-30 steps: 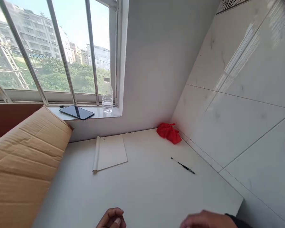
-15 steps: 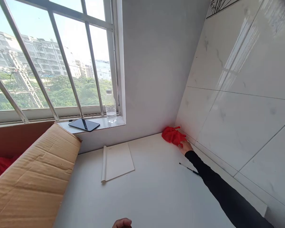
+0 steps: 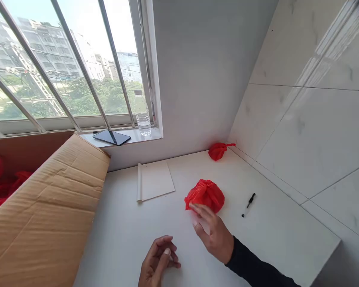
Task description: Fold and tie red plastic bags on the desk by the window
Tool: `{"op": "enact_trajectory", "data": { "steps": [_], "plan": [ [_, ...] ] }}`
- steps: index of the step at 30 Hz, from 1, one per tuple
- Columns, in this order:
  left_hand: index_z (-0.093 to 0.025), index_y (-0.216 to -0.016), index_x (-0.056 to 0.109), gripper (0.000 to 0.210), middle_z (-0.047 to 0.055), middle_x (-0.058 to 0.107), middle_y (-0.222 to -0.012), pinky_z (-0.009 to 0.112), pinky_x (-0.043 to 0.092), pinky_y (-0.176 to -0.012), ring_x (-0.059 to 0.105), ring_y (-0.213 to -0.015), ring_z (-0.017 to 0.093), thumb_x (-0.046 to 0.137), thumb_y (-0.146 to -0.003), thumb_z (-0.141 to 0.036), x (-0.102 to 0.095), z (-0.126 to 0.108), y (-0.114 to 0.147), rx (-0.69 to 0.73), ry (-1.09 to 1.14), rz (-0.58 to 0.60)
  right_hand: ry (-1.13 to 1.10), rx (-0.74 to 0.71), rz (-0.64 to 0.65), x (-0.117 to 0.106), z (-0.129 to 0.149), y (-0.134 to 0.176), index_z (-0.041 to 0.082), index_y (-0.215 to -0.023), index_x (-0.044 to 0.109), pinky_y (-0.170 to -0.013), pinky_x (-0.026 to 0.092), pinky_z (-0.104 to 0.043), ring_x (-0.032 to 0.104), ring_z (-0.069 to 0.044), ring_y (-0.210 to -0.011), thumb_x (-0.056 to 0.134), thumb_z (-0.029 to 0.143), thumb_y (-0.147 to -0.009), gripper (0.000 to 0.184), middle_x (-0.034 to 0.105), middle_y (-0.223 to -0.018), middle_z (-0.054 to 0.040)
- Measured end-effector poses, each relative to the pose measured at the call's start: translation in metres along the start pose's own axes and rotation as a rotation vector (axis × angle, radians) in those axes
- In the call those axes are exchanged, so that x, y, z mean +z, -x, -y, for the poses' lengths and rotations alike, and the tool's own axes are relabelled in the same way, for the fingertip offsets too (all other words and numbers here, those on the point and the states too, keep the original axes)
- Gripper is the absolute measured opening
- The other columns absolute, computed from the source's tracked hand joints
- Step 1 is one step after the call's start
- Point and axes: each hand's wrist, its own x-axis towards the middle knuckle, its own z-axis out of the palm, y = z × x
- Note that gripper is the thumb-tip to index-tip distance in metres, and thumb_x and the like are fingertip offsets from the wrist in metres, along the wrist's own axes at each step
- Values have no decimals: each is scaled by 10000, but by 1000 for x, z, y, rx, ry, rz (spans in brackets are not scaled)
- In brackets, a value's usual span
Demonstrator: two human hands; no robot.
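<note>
Right hand: the right hand [image 3: 212, 235] is being held low and centre-right in the frame, fingers spread and loosely extended, with the fingertips [image 3: 194, 207] touching or just short of the near edge of the red bag; nothing is being gripped.
Left hand: the left hand [image 3: 158, 261] is being kept at the bottom centre, fingers curled loosely inward and holding nothing, just beside the right hand.
Red bag: a bunched red plastic bag [image 3: 206, 194] is lying on the white countertop [image 3: 131, 239], slightly right of the frame's centre.
Handling: it is being judged light, soft and crinkly, with a slick film that would slip under flat fingers; whatever is inside cannot be told. Nothing fragile is being suggested by its slumped shape.
Where to take hold: the gathered folds on top are being judged the surest place for a pinch, rather than the smooth rounded flank.
Axis and pointing: the bundle is lying as a low mound, its longer span running roughly left to right in the frame; no clear tip or neck is showing, so no pointing direction can be given.
Around it: a black pen [image 3: 248, 204] is lying near its right, a white notepad [image 3: 154, 185] to its upper left, and a second red bundle [image 3: 217, 150] well apart in the far corner.
Left edge: a cardboard box [image 3: 48, 215] is filling the lower left.
</note>
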Motion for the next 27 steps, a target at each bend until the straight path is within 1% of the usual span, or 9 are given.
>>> {"op": "enact_trajectory", "data": {
  "steps": [2,5,7,10,14,18,21,24,27],
  "plan": [
    [-221,-1101,678,346,81,656,-1072,383,583,-772,633,-905,241,646,-869,-475,-3,-5,2,92,-158,20,-29,-110,32,3,13,14,306,-1394,515,-1044,504,-420,565,-214,-1225,437,178,-976,444,622,-1303,-45],
    [-258,-1212,626,333,97,578,-1266,398,556,-871,595,-1049,241,584,-923,-417,-4,-9,2,303,-464,-36,20,-67,-140,1,3,19,302,-1302,568,-956,537,-399,605,-211,-1124,419,213,-997,351,657,-1206,-48],
    [-264,-1232,610,335,98,573,-1235,406,550,-844,593,-981,229,575,-931,-407,-2,-8,0,401,-632,-130,102,33,-260,-5,-15,17,281,-1238,595,-901,551,-379,616,-211,-1083,428,275,-999,291,662,-1182,-54],
    [-242,-1122,649,279,94,576,-1164,429,537,-854,581,-979,243,610,-910,-420,-3,-6,-5,437,-732,-225,219,135,-361,-25,-51,19,246,-1185,619,-848,544,-410,615,-242,-1019,453,349,-969,291,664,-1138,-86],
    [-226,-933,649,195,54,618,-1019,372,545,-818,603,-959,221,570,-938,-405,-19,-5,-7,457,-717,-254,408,297,-494,-69,-105,38,177,-1144,650,-966,404,-636,577,-330,-930,512,400,-852,393,635,-1048,-159],
    [-229,-1032,630,193,61,620,-1074,400,539,-845,602,-1017,237,562,-940,-385,-33,-10,-5,485,-740,-383,493,406,-530,-97,-137,58,152,-1049,674,-910,311,-776,496,-469,-1048,541,438,-767,423,608,-1000,-221],
    [-232,-1157,616,253,91,569,-1254,491,446,-1013,508,-1220,286,564,-933,-338,-24,-18,-4,575,-835,-445,436,346,-464,-84,-124,57,167,-1076,660,-939,363,-712,517,-418,-1051,512,435,-826,395,612,-1040,-196],
    [-241,-1242,612,308,91,580,-1298,523,387,-1078,473,-1267,291,538,-946,-278,-4,-24,-8,651,-976,-288,282,196,-275,-44,-82,43,238,-1139,633,-908,494,-507,571,-287,-1001,486,408,-937,302,633,-1101,-108],
    [-249,-1219,641,296,78,645,-1216,558,368,-1091,522,-1207,290,531,-945,-261,11,-24,-16,628,-1010,-170,134,38,-76,-2,-34,26,298,-1203,600,-913,512,-400,572,-226,-1038,508,358,-973,254,639,-1132,-42]
  ]
}}
